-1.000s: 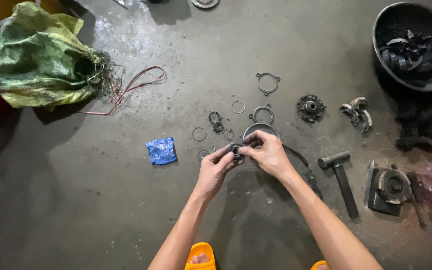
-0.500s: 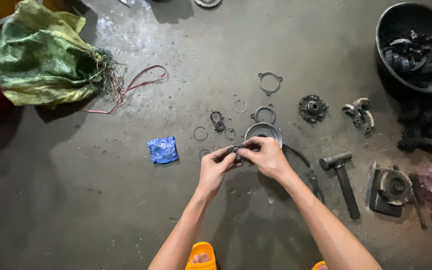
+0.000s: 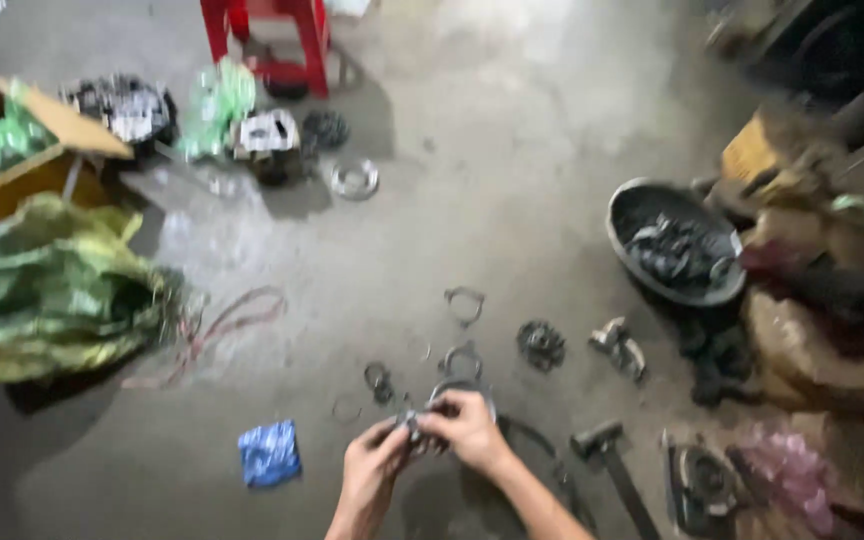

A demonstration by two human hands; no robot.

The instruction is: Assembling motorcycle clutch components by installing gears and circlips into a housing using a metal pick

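Hands meet low in the blurred head view, above the grey concrete floor (image 3: 512, 230). We take the blue crumpled plastic packet (image 3: 269, 452) as landmark. Just to its right, the left hand (image 3: 372, 465) and the right hand (image 3: 467, 428) are both closed in a pinch on a small dark metal part (image 3: 414, 428); fingertips of both touch it, and its shape is too smeared for us to tell.

Beyond the hands, further right of the packet, lie thin grey metal rings and clips (image 3: 464, 305), a dark toothed round gear piece (image 3: 541, 343), and a bent silvery fitting (image 3: 620, 345). Right again of the packet rests a hammer with dark head and handle (image 3: 612, 462). Far right and up from the packet sits a black round bowl of dark metal scrap (image 3: 674, 250). Left and above the packet is a green crumpled sack (image 3: 52, 290) with a red looped cord (image 3: 227, 320) beside it.

Risks, as we judge them:
- The part is small and held only at fingertips; a slip would drop it among look-alike rings, where it could be lost or confused.
- If it is sprung, a released clip could fly off across the floor.
- Greasy metal would weaken the pinch.
- Loose rings near the wrists could be scattered by a forearm sweep.
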